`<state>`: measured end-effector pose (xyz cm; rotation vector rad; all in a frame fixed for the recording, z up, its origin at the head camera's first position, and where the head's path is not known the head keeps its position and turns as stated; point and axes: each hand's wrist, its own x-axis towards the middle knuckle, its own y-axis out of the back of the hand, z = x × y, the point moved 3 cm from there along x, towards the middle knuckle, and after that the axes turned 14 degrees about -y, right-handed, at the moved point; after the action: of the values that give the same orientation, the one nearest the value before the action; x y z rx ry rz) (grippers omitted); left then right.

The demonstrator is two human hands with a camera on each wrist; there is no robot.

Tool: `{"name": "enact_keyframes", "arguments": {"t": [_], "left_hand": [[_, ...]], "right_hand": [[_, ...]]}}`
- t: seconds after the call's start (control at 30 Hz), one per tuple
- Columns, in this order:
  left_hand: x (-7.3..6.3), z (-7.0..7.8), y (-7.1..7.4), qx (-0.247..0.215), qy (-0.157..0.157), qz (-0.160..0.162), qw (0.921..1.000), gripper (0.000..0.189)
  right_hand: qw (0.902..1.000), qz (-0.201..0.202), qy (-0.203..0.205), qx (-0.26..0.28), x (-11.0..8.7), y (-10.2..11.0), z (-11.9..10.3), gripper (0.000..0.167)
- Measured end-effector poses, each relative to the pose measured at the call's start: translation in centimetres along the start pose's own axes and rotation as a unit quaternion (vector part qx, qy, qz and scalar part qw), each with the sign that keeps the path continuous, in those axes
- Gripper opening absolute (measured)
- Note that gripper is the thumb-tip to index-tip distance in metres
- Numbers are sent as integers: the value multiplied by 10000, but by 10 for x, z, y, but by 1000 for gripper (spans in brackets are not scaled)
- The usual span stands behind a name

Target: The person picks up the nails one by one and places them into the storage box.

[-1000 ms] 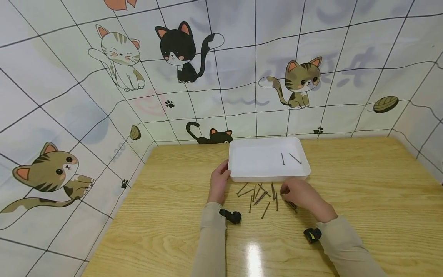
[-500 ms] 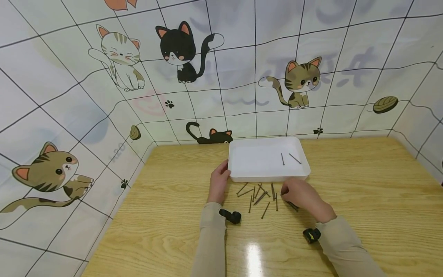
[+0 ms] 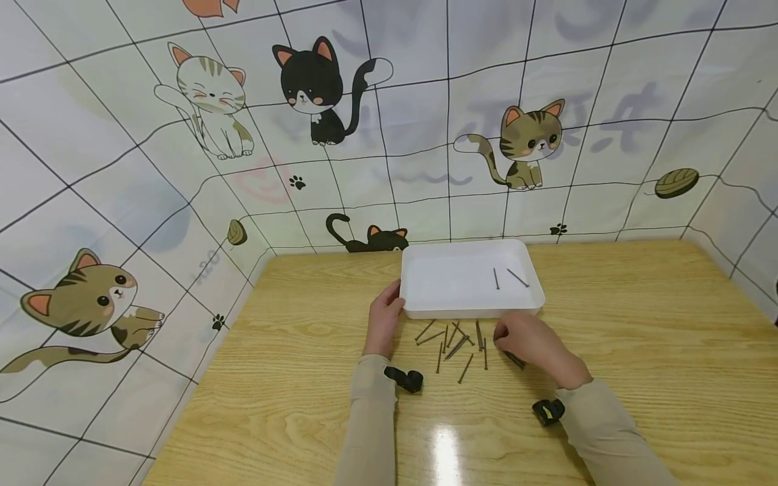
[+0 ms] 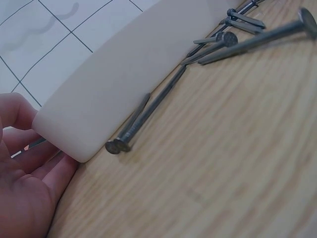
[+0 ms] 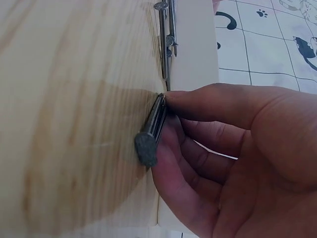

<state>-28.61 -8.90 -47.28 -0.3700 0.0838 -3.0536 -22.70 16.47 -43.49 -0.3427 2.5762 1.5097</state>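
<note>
Some likely stiff, slick nails (image 5: pixel 151 127) suit mid-shank holds; your right hand (image 3: pixel 535 343) pinches them, your left hand (image 3: pixel 384 320) grips the tray (image 3: pixel 450 314) near the counter's far edge (image 3: pixel 614 248).

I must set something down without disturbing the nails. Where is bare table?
Bare table shows right of the tray and right hand, left of the left hand, and between the sleeves, short of the loose nails. The tray's left half is bare too. Crowded: in front of the tray, by those nails and the right hand.
</note>
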Motion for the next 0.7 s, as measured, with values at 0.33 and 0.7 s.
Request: {"name": "enact_keyframes", "arguments": {"t": [0.33, 0.7], "left_hand": [[2, -13, 1, 196, -94, 95, 9997, 46], [3, -13, 1, 242, -111, 71, 9996, 46]], "right_hand": [[10000, 22, 34, -40, -1, 2, 0, 12], [9996, 171, 239, 33, 0, 3, 1, 19]]}}
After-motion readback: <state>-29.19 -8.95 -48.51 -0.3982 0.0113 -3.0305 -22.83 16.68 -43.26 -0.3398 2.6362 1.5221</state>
